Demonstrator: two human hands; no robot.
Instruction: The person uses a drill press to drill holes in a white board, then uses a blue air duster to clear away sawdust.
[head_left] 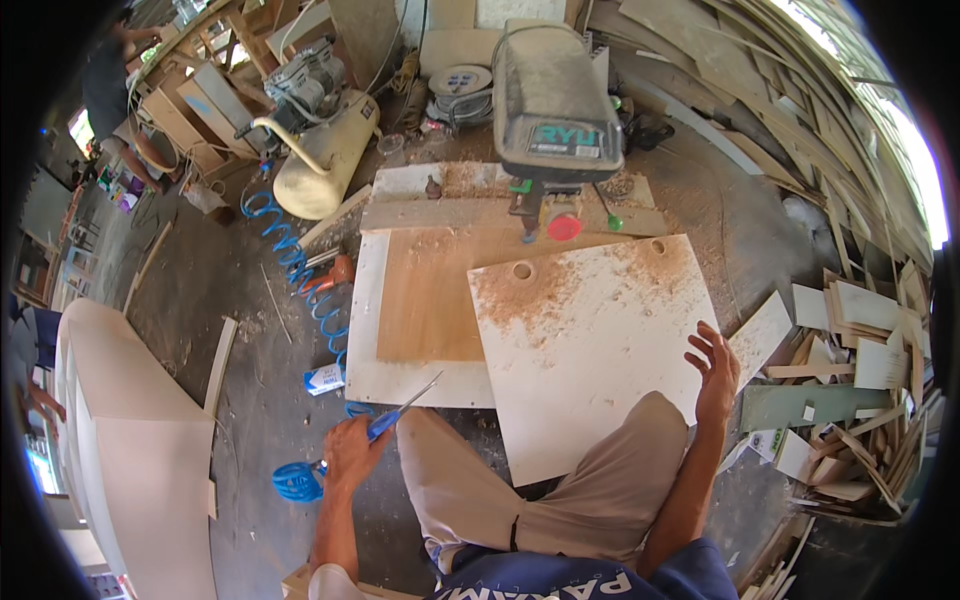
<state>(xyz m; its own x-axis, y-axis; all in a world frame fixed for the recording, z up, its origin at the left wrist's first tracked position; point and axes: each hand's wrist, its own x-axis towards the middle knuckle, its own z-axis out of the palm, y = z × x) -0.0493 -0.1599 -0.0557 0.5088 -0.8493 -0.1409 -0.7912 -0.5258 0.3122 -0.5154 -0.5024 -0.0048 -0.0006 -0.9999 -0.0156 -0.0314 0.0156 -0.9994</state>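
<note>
My left hand (350,452) is closed round a blue air blow gun (382,424), its thin metal nozzle pointing up and to the right. Blue coiled hose (297,482) shows beside that hand. At the right edge of a white board (570,380) is my right hand (714,376), fingers apart; whether it touches the board is hard to tell. Two round holes are cut near the board's far edge, with sawdust scattered around them. The board lies askew over a wooden worktable (425,300), below a dusty drill press (555,110).
An air compressor (325,165) and a cable reel (460,92) stand at the back. An orange power tool (335,273) lies left of the table near the coiled hose. Wood offcuts (860,400) are heaped at right. A large pale panel piece (145,440) stands at left.
</note>
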